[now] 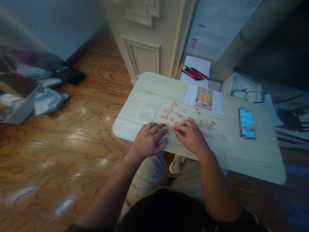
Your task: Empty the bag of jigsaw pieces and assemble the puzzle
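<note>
Clock centred on the right fingertips, 12 toward the far edge of the pale, wood-grained, round-cornered table (248,158).

Small, flat, pink-and-orange jigsaw pieces (169,111) lie on the table: some right at the fingertips, a loose cluster from 11 to 12, more toward 3, partly blurred.

Right hand (191,138): thumb and forefinger drawn nearly together, tips down among the pieces. Cannot tell whether they meet or have one gripped. Left hand (151,139), at 8 to 9: fingers stretched forward, slightly bent, thumb well apart, no grasp visible; fingertips at the near pieces, contact unclear.

Step in hand, my judgement: handling or aligning single pieces between both hands. Next move seems to call for a light fingertip pinch and small turns, with neighbouring pieces steadied.

Orientation: the piece at the fingertips is too small and covered to read a direction or long axis. The far cluster slants roughly 1 to 7; the band beyond the right hand runs roughly 9 to 3.

Nearby: clear, crumpled plastic bag (147,109) at 10; white sheet with a printed yellow-figure picture (204,98) between 1 and 2; blue-screened, rectangular phone (247,123) at 3.
</note>
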`<state>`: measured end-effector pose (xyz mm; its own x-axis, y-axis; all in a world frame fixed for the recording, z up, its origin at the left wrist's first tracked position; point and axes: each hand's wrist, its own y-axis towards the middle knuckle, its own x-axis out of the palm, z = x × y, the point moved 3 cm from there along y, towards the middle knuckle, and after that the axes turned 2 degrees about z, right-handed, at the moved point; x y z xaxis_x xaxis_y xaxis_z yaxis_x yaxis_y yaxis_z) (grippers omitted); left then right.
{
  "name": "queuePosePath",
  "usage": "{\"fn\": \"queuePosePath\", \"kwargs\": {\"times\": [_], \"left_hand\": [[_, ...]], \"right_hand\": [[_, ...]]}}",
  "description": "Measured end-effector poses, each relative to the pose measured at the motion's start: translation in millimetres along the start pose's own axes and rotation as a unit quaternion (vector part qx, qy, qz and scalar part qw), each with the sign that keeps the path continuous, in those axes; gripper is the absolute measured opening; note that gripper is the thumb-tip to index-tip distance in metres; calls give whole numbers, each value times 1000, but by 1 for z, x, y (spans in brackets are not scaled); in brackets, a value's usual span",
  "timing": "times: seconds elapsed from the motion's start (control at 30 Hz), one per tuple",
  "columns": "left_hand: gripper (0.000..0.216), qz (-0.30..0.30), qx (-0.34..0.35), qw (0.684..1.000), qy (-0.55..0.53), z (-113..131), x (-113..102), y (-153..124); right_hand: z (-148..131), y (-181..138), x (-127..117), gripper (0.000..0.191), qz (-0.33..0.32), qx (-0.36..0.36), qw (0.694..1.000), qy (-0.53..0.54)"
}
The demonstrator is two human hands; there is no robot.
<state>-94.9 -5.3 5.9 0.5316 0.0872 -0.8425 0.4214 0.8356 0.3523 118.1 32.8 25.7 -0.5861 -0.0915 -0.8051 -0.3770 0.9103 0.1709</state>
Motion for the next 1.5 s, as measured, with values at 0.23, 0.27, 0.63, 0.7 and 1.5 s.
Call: {"fn": "queuePosePath", "kwargs": {"times": [0.23,0.27,0.63,0.7,1.5], "left_hand": [[38,-15,-13,1000,5,4,0,3],[38,-11,-16,1000,3,3,0,3],[39,0,-24,1000,-15,0,4,-2],[41,1,-24,1000,-17,0,4,-2],[43,-20,-12,1000,-3,-1,5,-2]], "right_hand": [[-4,-4,2,20,-9,-4,1000,4],[-4,-5,2,20,-7,-2,1000,8],[0,0,-1,15,1,-7,1000,-24],[-1,2,-1,12,8,-5,999,-39],[11,-5,-8,10,0,-14,1000,-16]]}}
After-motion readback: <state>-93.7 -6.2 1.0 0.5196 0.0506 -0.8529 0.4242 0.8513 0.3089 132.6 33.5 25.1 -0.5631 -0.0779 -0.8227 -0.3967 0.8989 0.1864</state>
